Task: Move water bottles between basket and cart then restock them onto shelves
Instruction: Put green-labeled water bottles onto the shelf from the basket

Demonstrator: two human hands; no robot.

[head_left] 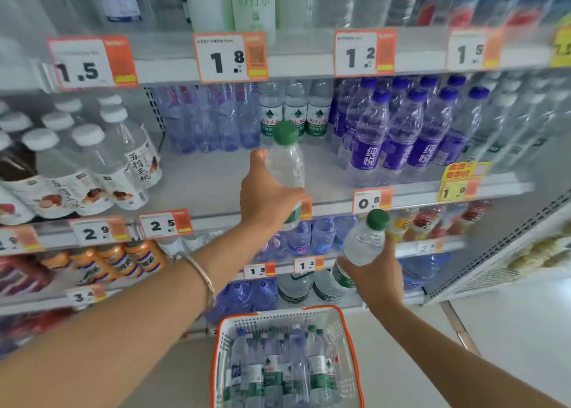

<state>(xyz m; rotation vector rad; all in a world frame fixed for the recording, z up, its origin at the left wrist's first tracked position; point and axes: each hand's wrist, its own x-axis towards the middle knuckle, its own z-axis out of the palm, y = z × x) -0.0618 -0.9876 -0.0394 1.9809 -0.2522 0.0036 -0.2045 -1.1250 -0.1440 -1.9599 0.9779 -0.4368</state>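
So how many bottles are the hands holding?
2. The higher bottle is in the left hand at the shelf; the lower bottle is in the right hand, nearer the basket.

Clear glossy plastic bottles (287,163)

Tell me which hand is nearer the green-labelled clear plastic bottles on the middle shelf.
Left. The left hand, gripping a green-capped bottle, is just below the green-labelled bottles; the right hand holds a second bottle lower, to their right.
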